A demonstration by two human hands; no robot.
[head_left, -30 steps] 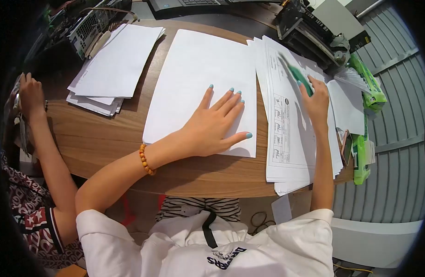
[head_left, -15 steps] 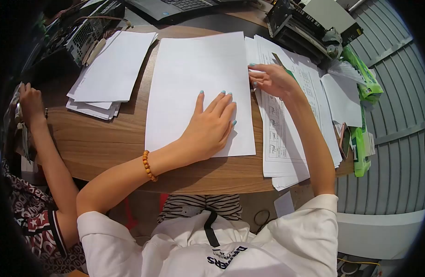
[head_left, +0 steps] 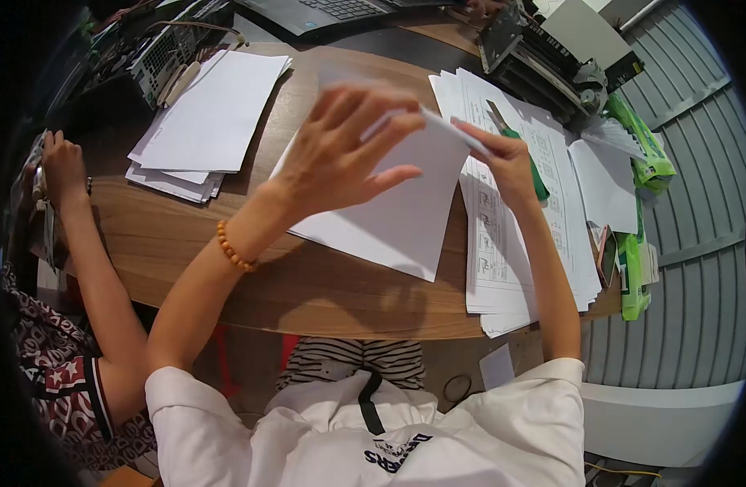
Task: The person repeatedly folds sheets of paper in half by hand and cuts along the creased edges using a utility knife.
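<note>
A large white sheet of paper (head_left: 389, 215) lies slanted on the wooden table, its far right edge lifted. My right hand (head_left: 507, 162) pinches that raised edge between thumb and fingers. Over the sheet's far part is my left hand (head_left: 340, 142), blurred, a bead bracelet on its wrist. Its thumb stands apart from the fingers, which are bent near the lifted edge. Beneath my right hand, a tool with a green handle (head_left: 538, 177) and a pointed blade rests on printed sheets (head_left: 503, 276).
White papers (head_left: 219, 114) are stacked on the left. Behind them stands an opened electronic case (head_left: 158, 69). A laptop (head_left: 324, 12) is at the back, and a black machine (head_left: 535, 61) at back right. Another person's hand (head_left: 64, 170) is at far left. Green packages (head_left: 632, 268) line the right edge.
My left hand has risen off the sheet and moved away from me. The sheet has turned clockwise and its far edge has come up. My right hand now grips that edge.
</note>
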